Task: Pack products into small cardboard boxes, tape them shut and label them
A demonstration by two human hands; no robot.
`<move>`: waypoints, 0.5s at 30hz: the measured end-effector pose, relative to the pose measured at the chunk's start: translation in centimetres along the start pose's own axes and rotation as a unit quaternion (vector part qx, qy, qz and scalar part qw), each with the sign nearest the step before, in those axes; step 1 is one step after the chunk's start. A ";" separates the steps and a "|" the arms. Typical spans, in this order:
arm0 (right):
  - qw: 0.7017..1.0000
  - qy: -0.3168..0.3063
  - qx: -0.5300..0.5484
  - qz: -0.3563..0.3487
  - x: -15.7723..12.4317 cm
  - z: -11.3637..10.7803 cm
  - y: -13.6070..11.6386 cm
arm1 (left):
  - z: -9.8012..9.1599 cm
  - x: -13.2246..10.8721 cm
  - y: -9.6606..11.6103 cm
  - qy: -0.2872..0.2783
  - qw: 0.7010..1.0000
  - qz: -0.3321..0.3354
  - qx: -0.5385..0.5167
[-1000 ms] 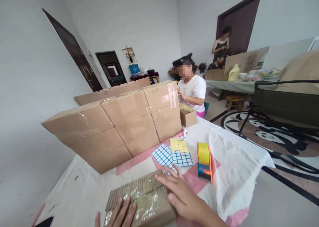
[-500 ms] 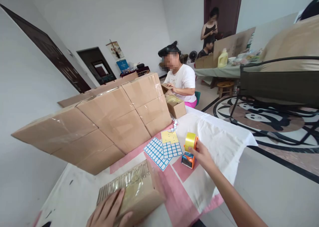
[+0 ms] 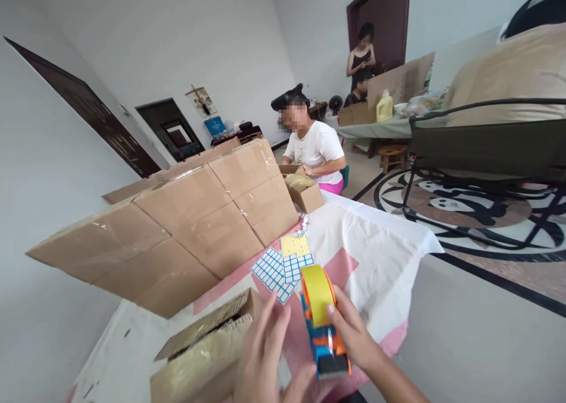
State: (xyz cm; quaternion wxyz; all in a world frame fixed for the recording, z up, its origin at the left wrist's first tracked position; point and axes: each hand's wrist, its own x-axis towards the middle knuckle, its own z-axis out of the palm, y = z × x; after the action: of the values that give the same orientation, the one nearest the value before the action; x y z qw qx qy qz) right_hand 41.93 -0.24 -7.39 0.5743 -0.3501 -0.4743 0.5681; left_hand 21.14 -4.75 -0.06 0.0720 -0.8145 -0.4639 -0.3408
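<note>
My right hand (image 3: pixel 354 338) grips an orange and blue tape dispenser (image 3: pixel 322 326) with a yellow tape roll, lifted above the table's near edge. My left hand (image 3: pixel 265 356) is beside the dispenser with fingers spread, its thumb near the dispenser's lower end. Just left of it lies a small cardboard box (image 3: pixel 201 362) with one corrugated flap raised and plastic-wrapped contents showing.
Stacked sealed cartons (image 3: pixel 186 226) form a wall across the table (image 3: pixel 380 244). Blue label sheets (image 3: pixel 283 264) lie on the white and pink cloth. A person in a white shirt (image 3: pixel 316 149) handles a box (image 3: pixel 305 194) at the far end; another person (image 3: pixel 361 55) stands by a door.
My right hand reached out, took the tape dispenser and brought it back toward me. My left hand left the small box and rose beside the dispenser. The box's flap has lifted.
</note>
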 end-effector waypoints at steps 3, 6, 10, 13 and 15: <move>0.999 0.020 0.029 0.035 -3.5 0.6 0.3 | 1.5 1.9 0.9 -0.051 0.989 -0.034 -0.137; 0.998 0.008 0.024 0.058 -5.3 0.0 0.5 | 1.7 1.4 0.8 -0.088 0.965 -0.061 -0.238; 0.997 -0.039 0.017 0.066 -5.9 0.7 0.1 | 1.0 0.3 0.8 -0.124 0.926 -0.127 -0.332; 0.998 -0.001 0.024 0.050 -5.3 2.3 0.0 | 1.3 0.6 0.8 -0.156 0.889 -0.191 -0.385; 0.998 0.052 0.018 0.022 -4.2 3.0 -0.2 | 2.1 0.9 1.0 -0.136 0.867 -0.256 -0.404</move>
State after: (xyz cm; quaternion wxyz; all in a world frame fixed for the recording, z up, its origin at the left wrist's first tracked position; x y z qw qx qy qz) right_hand 39.52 -4.84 -6.94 0.5916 -0.3788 -0.4258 0.5703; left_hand 23.27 -3.83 -0.88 -0.4175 -0.6632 -0.4831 -0.3905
